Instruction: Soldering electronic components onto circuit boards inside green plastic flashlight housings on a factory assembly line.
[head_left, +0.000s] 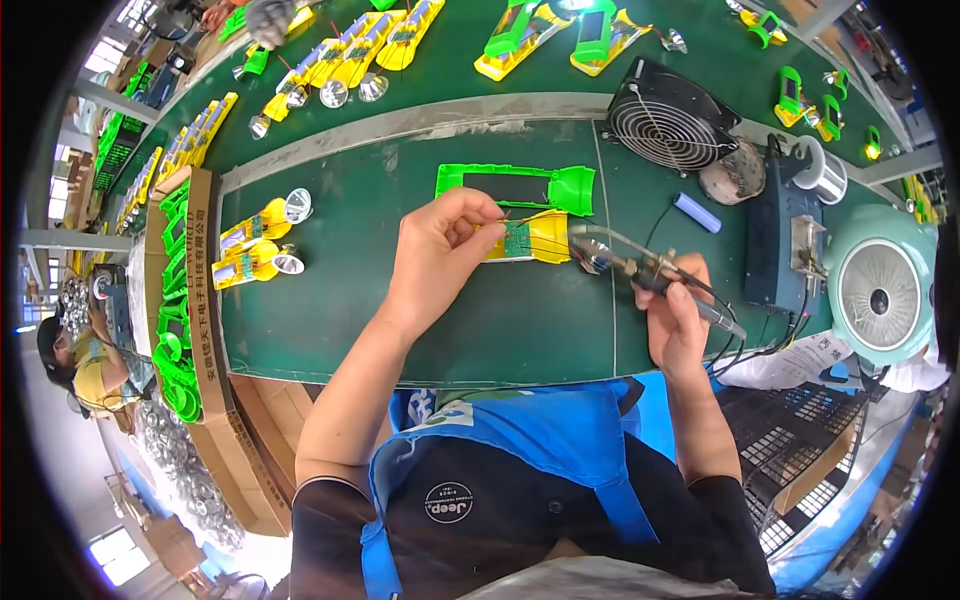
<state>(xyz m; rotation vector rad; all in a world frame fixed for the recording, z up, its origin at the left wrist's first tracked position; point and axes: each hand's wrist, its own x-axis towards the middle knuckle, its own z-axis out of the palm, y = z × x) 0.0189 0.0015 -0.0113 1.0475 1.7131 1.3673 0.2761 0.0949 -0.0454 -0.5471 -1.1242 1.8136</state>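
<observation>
My left hand (440, 250) is closed in a pinch, thumb and forefinger on a thin wire at the left side of a small green circuit board (517, 241). That board sits in a yellow lamp housing (550, 238), whose left end my fingers partly hide. To the right, my right hand (678, 335) is wrapped round a soldering iron (712, 316), its front end pointing left toward the housing. Next to the iron's front end lies a shiny lamp reflector (592, 263), partly covered. Just beyond the yellow housing rests a bright green casing (572, 190) with a dark inner panel.
A black fan (672, 118), a round tin (735, 178), a solder spool (822, 172) and a blue soldering station (778, 240) stand at right, near a blue battery cell (697, 213). Two yellow lamp assemblies (258, 243) lie left, beside a carton (205, 290) of green frames.
</observation>
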